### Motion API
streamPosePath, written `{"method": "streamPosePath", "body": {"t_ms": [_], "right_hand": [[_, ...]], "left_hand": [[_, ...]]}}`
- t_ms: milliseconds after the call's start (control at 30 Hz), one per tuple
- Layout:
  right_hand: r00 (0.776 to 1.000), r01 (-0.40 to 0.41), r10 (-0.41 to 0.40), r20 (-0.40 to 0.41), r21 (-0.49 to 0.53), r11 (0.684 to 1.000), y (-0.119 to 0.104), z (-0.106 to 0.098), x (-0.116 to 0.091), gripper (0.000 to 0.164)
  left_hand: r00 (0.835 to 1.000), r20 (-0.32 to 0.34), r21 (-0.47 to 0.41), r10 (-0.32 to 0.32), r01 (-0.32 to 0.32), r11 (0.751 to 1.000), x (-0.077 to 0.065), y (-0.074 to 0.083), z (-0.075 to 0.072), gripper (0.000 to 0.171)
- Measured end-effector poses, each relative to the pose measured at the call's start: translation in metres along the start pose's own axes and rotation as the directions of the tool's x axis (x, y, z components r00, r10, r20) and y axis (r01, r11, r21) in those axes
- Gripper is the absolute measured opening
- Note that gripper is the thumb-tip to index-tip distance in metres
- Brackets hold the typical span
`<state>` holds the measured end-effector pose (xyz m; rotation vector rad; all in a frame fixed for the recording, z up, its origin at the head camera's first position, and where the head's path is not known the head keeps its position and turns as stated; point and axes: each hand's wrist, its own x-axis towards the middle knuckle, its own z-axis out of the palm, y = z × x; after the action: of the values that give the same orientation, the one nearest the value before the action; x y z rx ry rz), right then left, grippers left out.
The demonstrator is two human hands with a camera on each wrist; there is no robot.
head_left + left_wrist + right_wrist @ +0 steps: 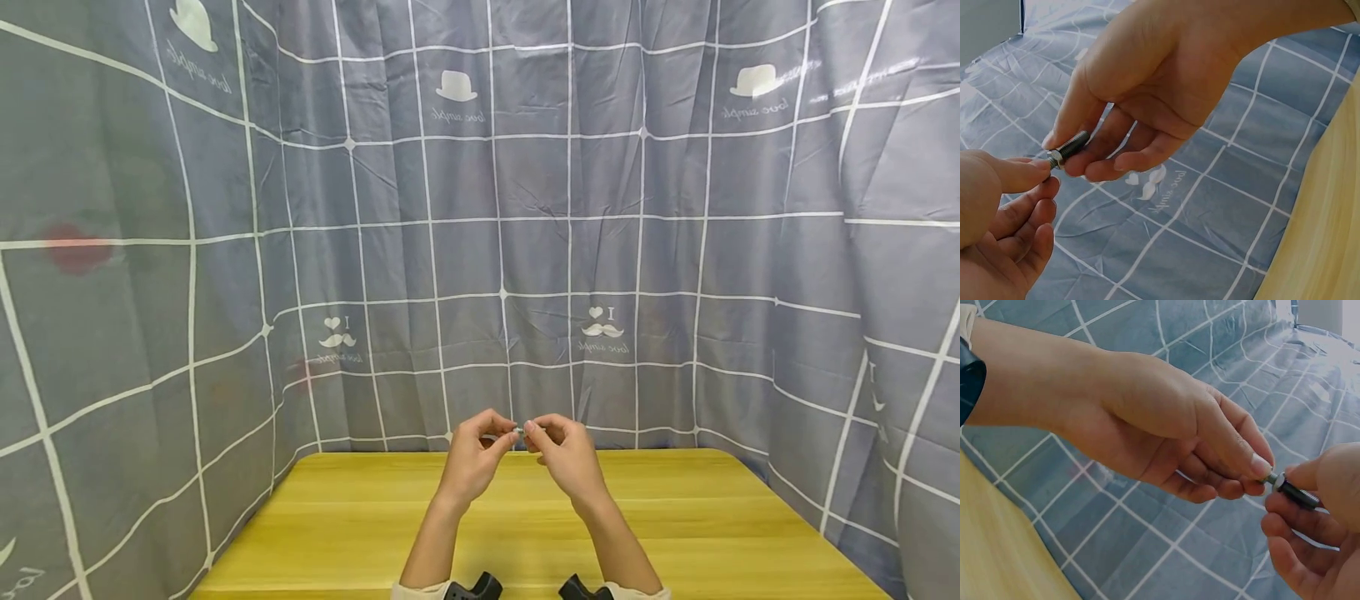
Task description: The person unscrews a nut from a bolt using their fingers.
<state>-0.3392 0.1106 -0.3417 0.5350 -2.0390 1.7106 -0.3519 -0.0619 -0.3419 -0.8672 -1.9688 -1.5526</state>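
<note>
Raised above the far part of the table, both hands meet at a small metal bolt [1075, 145]. It has a dark threaded shank, a shiny nut-like ring [1280, 482] and a thinner end. My left hand [467, 467] pinches the thinner end between thumb and fingertip. On the other side of the ring, my right hand [572, 460] holds the dark threaded part between thumb and fingers. In the head view the bolt is tiny and mostly covered by fingertips. Each hand's remaining fingers are loosely bent beneath the bolt.
A yellow wood-grain table [360, 521] lies below the hands. Grey-blue curtains [536, 183] with white grid lines surround it at the back and sides. Dark wrist devices [474, 587] sit by both sleeves.
</note>
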Motion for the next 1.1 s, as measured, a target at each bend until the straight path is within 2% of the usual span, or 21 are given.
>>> {"method": "streamPosePath", "body": {"t_ms": [100,200,333,433,633,767,867,967,1100], "right_hand": [[1.0,0.028,-0.028,0.012,0.035,0.999,-0.0001,-0.001,0.0002,0.013],[0.998,0.04,-0.042,0.036,0.048,0.998,-0.0001,-0.001,-0.0004,0.024],[0.999,0.004,-0.005,0.034,0.02,1.0,0.0008,0.0007,-0.0023,0.035],[1.0,-0.021,0.021,0.018,-0.005,1.0,0.0024,0.0021,-0.0026,0.029],[1.0,0.018,-0.018,0.007,0.049,0.999,0.0029,0.0007,-0.0022,0.015],[1.0,0.014,-0.015,0.025,0.036,0.999,0.0027,-0.0003,-0.003,0.025],[0.999,-0.019,0.018,0.049,0.016,1.0,0.0018,0.0009,-0.0024,0.032],[0.997,-0.042,0.042,0.057,0.009,0.999,0.0006,0.0029,-0.0005,0.027],[0.999,-0.017,0.016,0.041,0.013,1.0,0.002,0.0048,0.0005,0.022]], "left_hand": [[1.0,0.002,0.003,0.004,-0.004,1.0,0.0001,0.0006,-0.0004,0.01],[1.0,-0.008,0.004,0.001,-0.001,1.0,-0.0012,-0.0001,-0.0011,0.01],[1.0,-0.012,0.005,-0.004,0.004,1.0,-0.0022,-0.0018,-0.0016,0.007],[1.0,-0.019,-0.003,0.005,-0.005,1.0,-0.0023,-0.0023,-0.0018,0.006],[0.999,-0.026,-0.017,0.042,-0.042,0.999,-0.0021,-0.001,-0.001,0.007],[0.999,-0.023,-0.031,0.036,-0.037,0.999,-0.0012,-0.0017,-0.0005,0.008],[1.0,-0.013,-0.015,0.02,-0.02,1.0,0.0004,-0.0008,-0.0016,0.007],[1.0,-0.004,0.017,0.017,-0.017,1.0,0.003,0.0,-0.0027,0.006],[1.0,0.009,0.036,0.024,-0.025,0.999,0.004,0.0008,-0.0037,0.006]]}}
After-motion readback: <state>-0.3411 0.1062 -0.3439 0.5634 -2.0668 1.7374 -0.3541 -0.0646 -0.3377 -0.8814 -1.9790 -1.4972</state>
